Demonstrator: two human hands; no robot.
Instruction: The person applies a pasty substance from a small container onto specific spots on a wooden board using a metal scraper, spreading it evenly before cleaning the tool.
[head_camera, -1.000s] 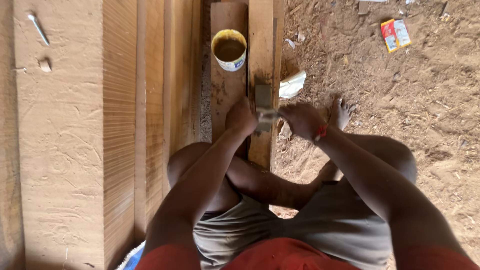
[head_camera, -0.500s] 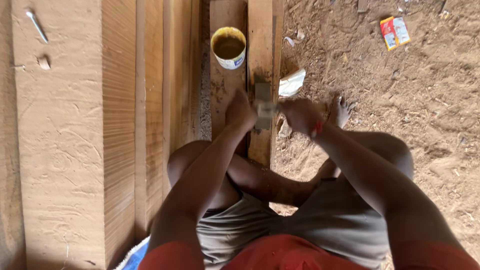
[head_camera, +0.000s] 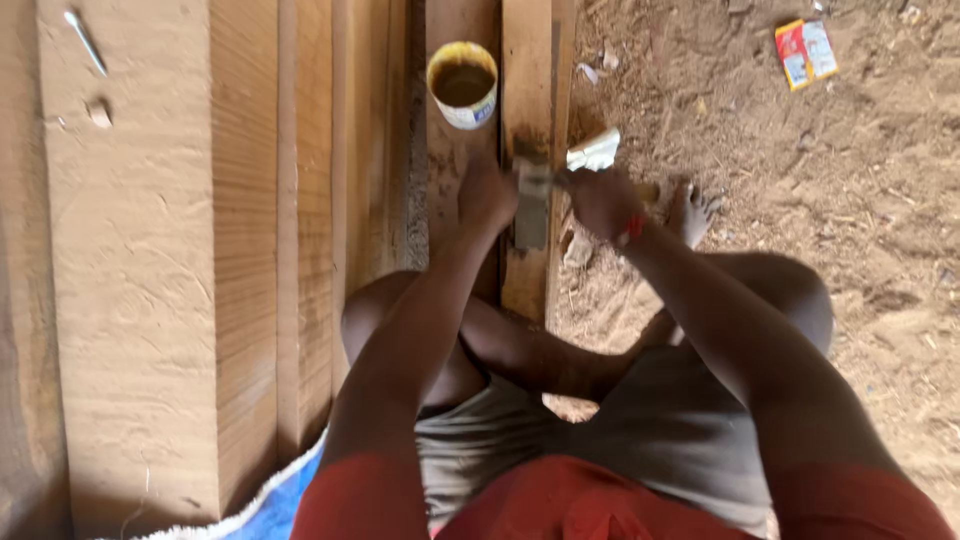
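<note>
We see both hands, left hand (head_camera: 487, 195) and right hand (head_camera: 603, 202), fingers curled tight on the grey block (head_camera: 531, 208) atop the plank (head_camera: 527, 80).

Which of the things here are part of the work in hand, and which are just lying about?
In use: left hand, right hand, grey block, narrow plank, tin of brown liquid.
Lying about: red and white packet, crumpled paper, stacked boards.
</note>
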